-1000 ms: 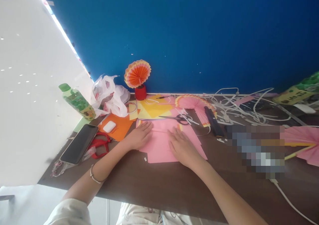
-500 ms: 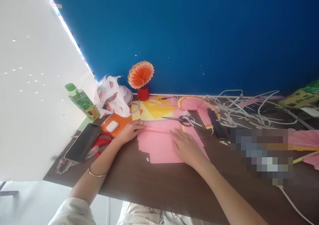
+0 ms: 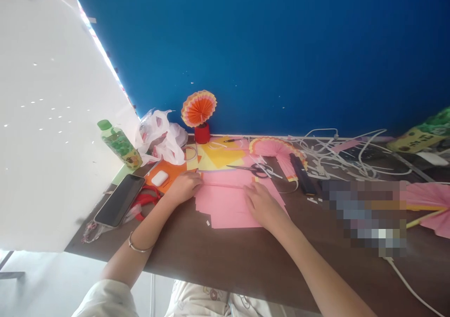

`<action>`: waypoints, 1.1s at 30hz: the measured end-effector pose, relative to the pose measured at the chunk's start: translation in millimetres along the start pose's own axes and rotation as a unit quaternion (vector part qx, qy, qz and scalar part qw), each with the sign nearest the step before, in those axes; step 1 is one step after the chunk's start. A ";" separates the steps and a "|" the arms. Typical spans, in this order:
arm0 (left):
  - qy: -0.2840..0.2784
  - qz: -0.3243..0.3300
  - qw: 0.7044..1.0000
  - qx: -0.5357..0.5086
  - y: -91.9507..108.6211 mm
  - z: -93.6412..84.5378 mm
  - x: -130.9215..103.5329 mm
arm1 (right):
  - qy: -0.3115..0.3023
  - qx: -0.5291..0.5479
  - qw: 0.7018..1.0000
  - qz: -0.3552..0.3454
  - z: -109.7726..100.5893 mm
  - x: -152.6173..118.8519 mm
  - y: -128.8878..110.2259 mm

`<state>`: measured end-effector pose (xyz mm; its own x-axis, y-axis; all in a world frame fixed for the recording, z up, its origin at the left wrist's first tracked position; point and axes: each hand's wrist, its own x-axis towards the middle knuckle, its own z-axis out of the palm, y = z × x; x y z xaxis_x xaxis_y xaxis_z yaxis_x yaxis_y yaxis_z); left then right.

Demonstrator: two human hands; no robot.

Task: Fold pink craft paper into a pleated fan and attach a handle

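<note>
Two bare hands at the ends of a narrow fold in pink paper

Nearest lie the patterned trousers (image 3: 202, 300) of the seated person, beneath the front edge of a brown tabletop (image 3: 211, 256). A broad band of this surface runs between that edge and the pink paper (image 3: 228, 209), giving both forearms room; a small white scrap (image 3: 207, 223) sits just beside the paper's near left corner. The paper lies flat, its left and right margins stepped as if several sheets overlap. Across its far part runs a raised narrow fold (image 3: 223, 184), roughly parallel to the near edge. The right hand (image 3: 263, 202) rests on the paper with fingers loosely bent at the fold's right end; the left hand (image 3: 184, 187) has fingers curled at its left end. Whether either pinches or merely presses cannot be told.

To the left, a phone (image 3: 119, 201) lies near the table's side edge, and a white case (image 3: 160, 178) rests on orange paper (image 3: 176, 171) close to the left hand. Just beyond the pink paper's far edge, scissors (image 3: 255, 168) limit the room ahead, with yellow paper (image 3: 225, 158) behind. A black bar (image 3: 302, 174) stands off to the right. Farthest, a red pot (image 3: 202, 134) bearing an orange pleated fan (image 3: 199, 108) stands near the blue wall (image 3: 263, 55).
</note>
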<state>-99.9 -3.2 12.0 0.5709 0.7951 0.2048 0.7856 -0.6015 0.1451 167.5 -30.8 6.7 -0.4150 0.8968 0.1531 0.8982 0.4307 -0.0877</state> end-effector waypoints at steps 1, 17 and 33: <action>0.002 -0.018 0.999 0.049 7.3 -1.3 0.4 | -0.006 -0.010 1.000 0.008 -1.2 0.0 -1.8; -0.011 -0.114 0.976 0.187 50.5 20.5 -5.2 | -0.067 -0.034 0.997 0.009 4.9 -6.7 27.8; 0.049 -0.015 0.990 0.131 13.8 16.5 1.4 | 0.106 -0.024 0.991 -0.076 6.4 10.7 31.8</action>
<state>-84.3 -9.1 -1.7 0.5304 0.7933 0.2989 0.8442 -0.5263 -0.1013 190.7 -6.9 -0.8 -0.5104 0.7788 0.3646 0.8361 0.5485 -0.0012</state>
